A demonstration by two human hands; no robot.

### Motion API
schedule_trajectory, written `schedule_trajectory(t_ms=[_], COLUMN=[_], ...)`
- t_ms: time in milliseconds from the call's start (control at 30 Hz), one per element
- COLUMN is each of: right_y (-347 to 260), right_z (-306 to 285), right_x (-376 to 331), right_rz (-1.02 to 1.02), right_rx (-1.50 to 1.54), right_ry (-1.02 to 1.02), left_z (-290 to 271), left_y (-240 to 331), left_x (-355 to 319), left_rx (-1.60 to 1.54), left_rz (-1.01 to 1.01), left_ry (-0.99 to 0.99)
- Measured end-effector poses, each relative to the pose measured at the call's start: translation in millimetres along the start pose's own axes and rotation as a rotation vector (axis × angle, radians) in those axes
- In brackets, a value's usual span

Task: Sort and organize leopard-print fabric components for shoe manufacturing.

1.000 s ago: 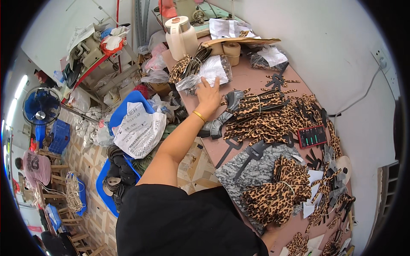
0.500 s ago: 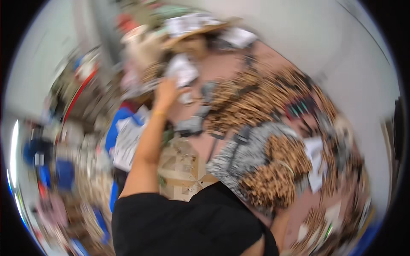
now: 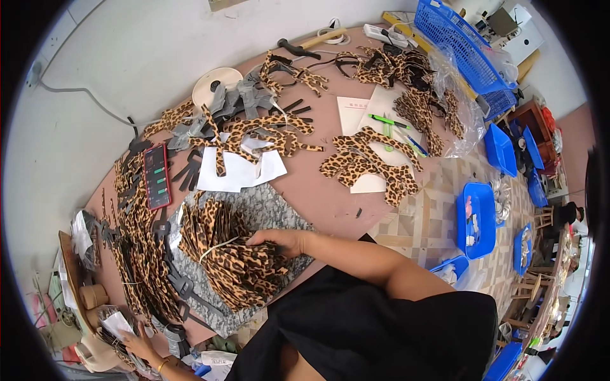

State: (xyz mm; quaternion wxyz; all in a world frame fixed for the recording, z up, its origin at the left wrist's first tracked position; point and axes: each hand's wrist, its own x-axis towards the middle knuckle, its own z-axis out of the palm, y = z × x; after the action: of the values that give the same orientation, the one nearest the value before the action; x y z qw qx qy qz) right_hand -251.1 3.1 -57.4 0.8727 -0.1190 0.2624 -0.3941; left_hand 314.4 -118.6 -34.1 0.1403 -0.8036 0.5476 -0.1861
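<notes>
My right hand (image 3: 279,241) rests with bent fingers on a thick bundle of leopard-print cut pieces (image 3: 232,257), gripping its near edge. A pale band (image 3: 215,246) ties the bundle, which lies on grey patterned pieces (image 3: 279,213). My left hand (image 3: 136,343), with a thin bracelet at the wrist, reaches far to the left end of the brown table (image 3: 318,190). Its fingers lie on a clear plastic bag (image 3: 117,322) holding white paper and dark pieces. I cannot make out whether that hand grips the bag.
More leopard-print pieces (image 3: 365,162) and white paper sheets (image 3: 238,171) cover the table. A red-edged flat device (image 3: 157,176), green pens (image 3: 387,120), a tape reel (image 3: 216,82) and a hammer (image 3: 305,44) lie about. Blue baskets (image 3: 476,219) stand on the tiled floor at right.
The view has swung round sharply, with blur in between. My left hand stays out at the plastic bag. My right hand has come into sight on the leopard-print bundle.
</notes>
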Motion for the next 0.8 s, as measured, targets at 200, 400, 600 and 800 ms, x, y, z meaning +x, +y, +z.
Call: schedule_trajectory(t_ms=[200,400,600,800], right_y=[1.4,-2.3,4.9,-0.3], right_z=[2.1,5.8,-4.3,-7.2], right_x=[7.6,6.8,9.4,0.7], right_rz=[0.011,-0.004,0.038,0.005], right_rx=[0.01,-0.011,-0.012,-0.034], right_ry=[-0.002,0.019,-0.004,0.002], left_z=[15.0,-17.9,-8.1,-12.0], left_y=[-6.5,3.1,-6.1,-9.2], left_x=[14.4,0.5,3.6,7.5], left_rx=[0.057,-0.086,-0.123,-0.237], left_rz=[0.013,-0.029,-0.022,0.043], left_ry=[0.026,-0.079,-0.068,-0.024])
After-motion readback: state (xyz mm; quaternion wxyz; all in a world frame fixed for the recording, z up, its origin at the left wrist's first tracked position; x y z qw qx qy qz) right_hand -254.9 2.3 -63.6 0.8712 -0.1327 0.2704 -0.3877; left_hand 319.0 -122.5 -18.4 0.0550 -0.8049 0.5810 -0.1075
